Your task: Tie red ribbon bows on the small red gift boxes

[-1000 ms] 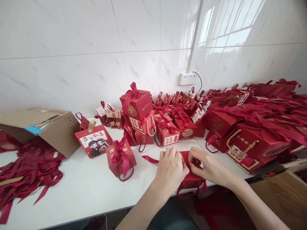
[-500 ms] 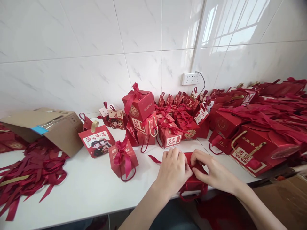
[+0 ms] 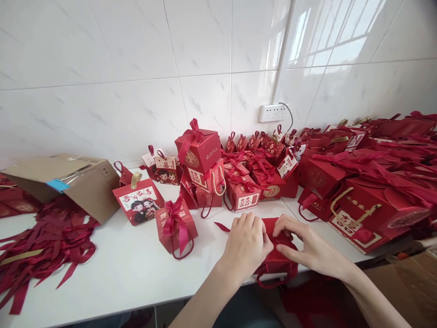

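A red gift box (image 3: 273, 264) with a twisted cord handle rests at the table's front edge, under both hands. My left hand (image 3: 248, 241) is closed on a dark red ribbon (image 3: 222, 227), whose pointed end sticks out to the left. Beside it, my right hand (image 3: 300, 243) has its forefinger and thumb curled around ribbon on the box top, with a small gap between the tips. The knot itself is mostly hidden by my fingers. Nearest on the left stands a small red box with a tied bow (image 3: 175, 218).
Finished-looking red boxes (image 3: 244, 189) crowd the back, some stacked. More ribboned boxes (image 3: 378, 200) pile up at right. Loose ribbons (image 3: 51, 241) spill from a cardboard box (image 3: 92, 182) at left. A power strip (image 3: 272, 113) hangs on the tiled wall. Another carton (image 3: 406, 287) sits lower right.
My right forefinger and thumb have spread slightly apart at the ribbon. My left hand keeps its hold almost unmoved, and the view has shifted a little.
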A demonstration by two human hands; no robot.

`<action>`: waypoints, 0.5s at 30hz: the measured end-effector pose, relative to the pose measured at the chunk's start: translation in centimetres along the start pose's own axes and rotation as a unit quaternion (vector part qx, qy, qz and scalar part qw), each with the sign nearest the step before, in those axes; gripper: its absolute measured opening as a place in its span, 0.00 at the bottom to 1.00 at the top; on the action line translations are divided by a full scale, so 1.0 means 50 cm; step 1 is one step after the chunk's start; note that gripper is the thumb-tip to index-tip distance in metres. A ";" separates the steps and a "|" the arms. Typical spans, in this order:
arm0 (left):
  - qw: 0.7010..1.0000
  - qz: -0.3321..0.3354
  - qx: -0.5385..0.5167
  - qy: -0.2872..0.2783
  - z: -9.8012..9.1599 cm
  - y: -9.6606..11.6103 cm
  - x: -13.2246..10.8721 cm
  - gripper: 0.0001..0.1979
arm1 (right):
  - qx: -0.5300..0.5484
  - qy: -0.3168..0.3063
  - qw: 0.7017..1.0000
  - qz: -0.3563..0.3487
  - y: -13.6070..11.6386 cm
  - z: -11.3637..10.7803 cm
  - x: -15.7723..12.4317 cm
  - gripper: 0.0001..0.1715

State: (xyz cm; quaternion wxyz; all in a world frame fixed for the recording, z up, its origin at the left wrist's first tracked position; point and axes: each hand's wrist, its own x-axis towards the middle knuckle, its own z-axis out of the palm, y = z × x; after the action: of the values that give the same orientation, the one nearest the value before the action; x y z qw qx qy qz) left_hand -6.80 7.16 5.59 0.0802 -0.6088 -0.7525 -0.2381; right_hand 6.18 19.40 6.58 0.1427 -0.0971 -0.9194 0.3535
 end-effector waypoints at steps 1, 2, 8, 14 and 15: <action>1.000 0.000 -0.002 0.001 0.000 0.000 0.000 0.05 | -0.020 0.006 1.000 0.004 -0.003 0.002 -0.001 0.01; 1.000 0.001 -0.003 0.002 0.000 0.000 -0.001 0.05 | -0.037 0.015 0.999 0.006 -0.005 0.005 -0.002 0.01; 1.000 -0.005 -0.006 0.001 0.003 -0.001 -0.005 0.05 | -0.033 0.046 0.998 0.005 -0.016 0.011 -0.004 0.11; 1.000 -0.008 -0.020 -0.008 0.002 -0.003 -0.004 0.04 | -0.033 0.077 0.996 0.021 -0.011 0.024 -0.015 0.06; 1.000 -0.007 -0.020 -0.011 0.001 -0.003 -0.004 0.04 | -0.043 0.083 0.995 0.018 -0.010 0.024 -0.015 0.04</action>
State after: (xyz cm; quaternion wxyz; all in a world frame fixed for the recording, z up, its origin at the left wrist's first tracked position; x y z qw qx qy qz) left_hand -6.88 7.00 5.45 0.0582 -0.6075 -0.7527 -0.2469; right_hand 6.45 18.06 5.90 0.2077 -0.1483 -0.9169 0.3067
